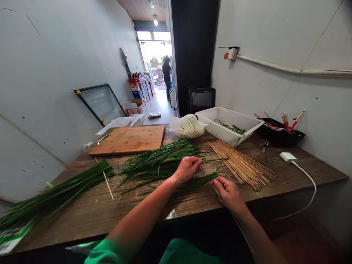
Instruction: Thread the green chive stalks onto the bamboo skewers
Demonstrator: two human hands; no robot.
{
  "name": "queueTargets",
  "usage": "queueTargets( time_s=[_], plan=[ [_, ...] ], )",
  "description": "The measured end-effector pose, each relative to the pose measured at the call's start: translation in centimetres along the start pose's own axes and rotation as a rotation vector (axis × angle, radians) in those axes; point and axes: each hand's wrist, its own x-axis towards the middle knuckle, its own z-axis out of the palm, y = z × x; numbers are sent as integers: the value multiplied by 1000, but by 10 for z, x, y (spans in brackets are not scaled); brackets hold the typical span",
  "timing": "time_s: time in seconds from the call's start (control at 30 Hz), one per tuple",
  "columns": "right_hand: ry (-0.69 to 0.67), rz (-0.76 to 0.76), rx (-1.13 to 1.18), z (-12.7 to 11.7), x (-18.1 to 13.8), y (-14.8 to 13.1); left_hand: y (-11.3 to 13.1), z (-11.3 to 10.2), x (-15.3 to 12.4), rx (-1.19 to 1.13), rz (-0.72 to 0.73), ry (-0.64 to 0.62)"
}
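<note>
My left hand (189, 168) is closed in a pinch on green chives (220, 159), whose ends stick out to the right past the fingertips. My right hand (226, 190) is closed on a thin bamboo skewer (244, 236); its rear part slants down below the hand toward my lap, and its front part runs up toward my left fingertips. Beside the right fingertips lie the cut ends of a small chive bunch (205, 179). A larger chive pile (162, 156) rests behind my left hand. Many bamboo skewers (242, 163) are fanned out behind my right hand.
Another chive bundle (60, 190) lies at left near a loose stick (108, 185). Behind are a wooden cutting board (129, 139), a net-wrapped vegetable (188, 126), a white tub (228, 123) and a black tray (283, 135). A white charger (288, 157) sits right. A person (166, 77) stands far off.
</note>
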Motion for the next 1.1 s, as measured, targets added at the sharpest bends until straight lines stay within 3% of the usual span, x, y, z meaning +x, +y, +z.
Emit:
queueTargets(
  time_s=[0.43,0.77,1.1],
  plan=[
    [-34,19,10,0,0,-4,-6,2,0,-36,9,1],
    [-36,21,16,1,-1,-7,0,1,-1,23,94,54],
    [4,6,-10,0,-3,-4,2,1,0,-78,-6,59]
  ],
)
